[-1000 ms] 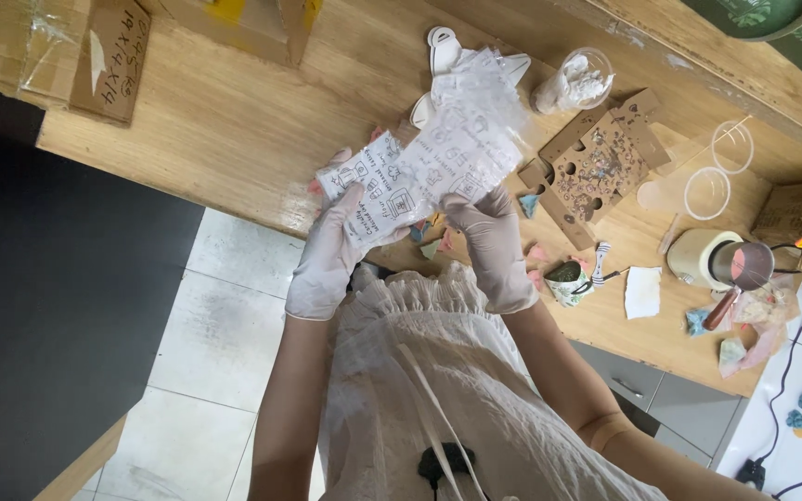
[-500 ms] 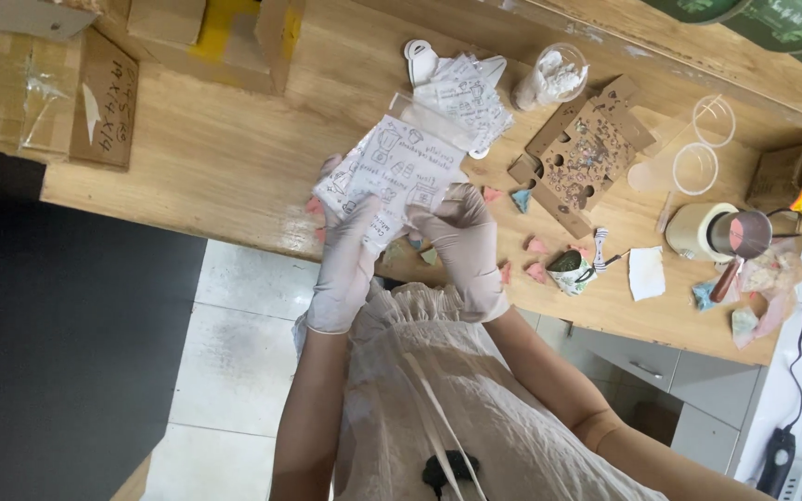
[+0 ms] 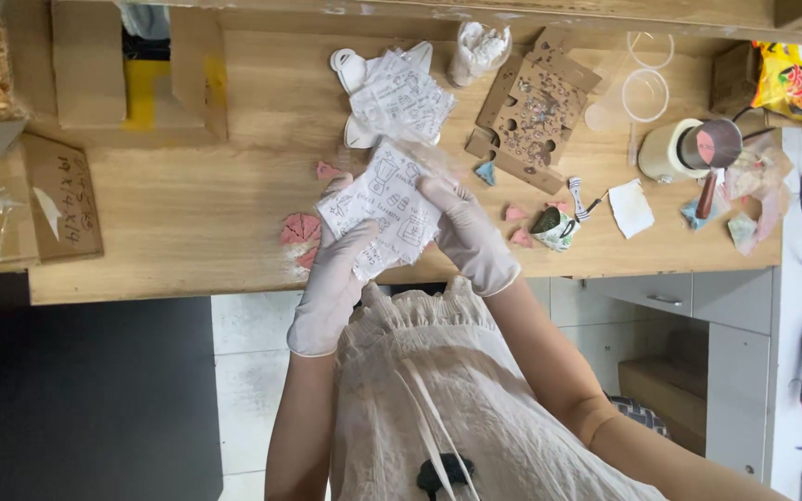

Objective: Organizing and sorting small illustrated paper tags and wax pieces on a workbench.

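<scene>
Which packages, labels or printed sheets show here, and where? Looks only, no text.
Printed sheet: held in both gloved hands, left hand, right hand; white, crinkled, black drawings.
Second sheet: on the table behind it; same look.
Snack bag: top right corner; yellow and red.
Card sign: left table edge; brown, with dark handwriting.
Punched card: right of centre; brown, with holes.

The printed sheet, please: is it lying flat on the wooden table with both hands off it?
No, the printed sheet is gripped by the gloved left hand and right hand, lifted above the wooden table.

A perforated cardboard sheet [image 3: 533, 113] lies near 2 clear rings [image 3: 647, 79].
</scene>
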